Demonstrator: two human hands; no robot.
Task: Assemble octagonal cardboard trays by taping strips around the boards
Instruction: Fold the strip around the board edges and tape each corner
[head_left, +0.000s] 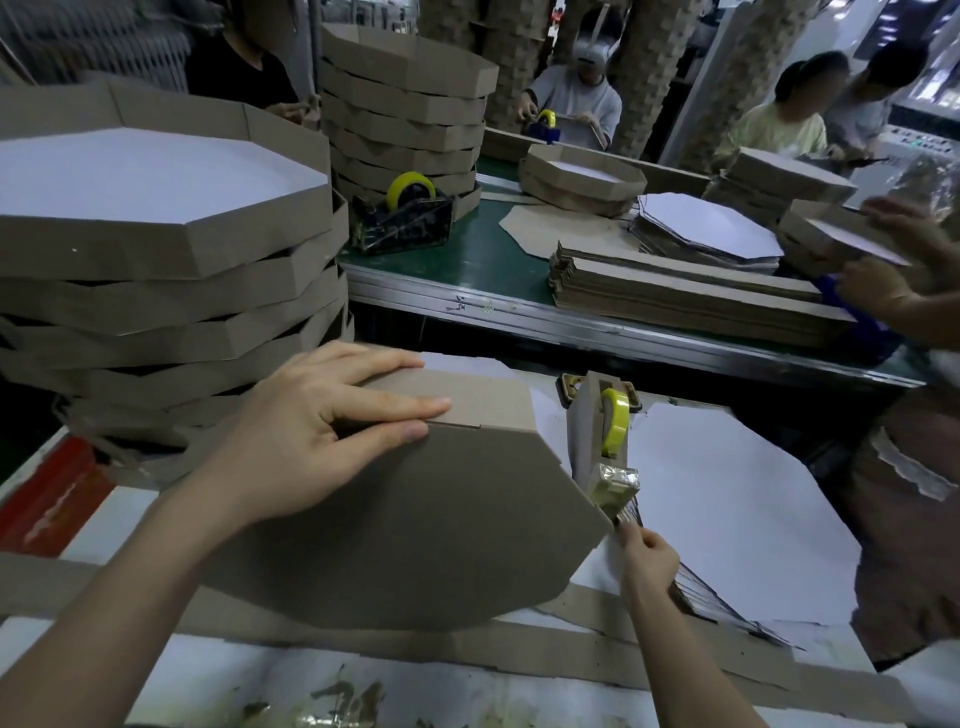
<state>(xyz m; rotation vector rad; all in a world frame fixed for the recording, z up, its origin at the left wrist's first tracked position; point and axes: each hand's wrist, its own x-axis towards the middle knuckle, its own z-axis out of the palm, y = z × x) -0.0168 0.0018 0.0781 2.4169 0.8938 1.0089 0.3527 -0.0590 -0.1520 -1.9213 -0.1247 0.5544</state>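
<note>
A brown octagonal tray (415, 530) lies upside down in front of me, its strip wall folded around the board. My left hand (322, 436) presses flat on its far edge, fingers straight over the strip's seam. My right hand (647, 558) pinches the end of clear tape just below the cutter of a cardboard-clad tape dispenser (602, 441) holding a yellow roll, right beside the tray's right corner.
A tall stack of finished trays (171, 291) rises at the left. White octagonal boards (737, 509) lie under and right of the dispenser, and loose strips (467, 649) lie near me. Across the green bench (483, 260) are more strips, boards, a second dispenser (400, 218) and other workers.
</note>
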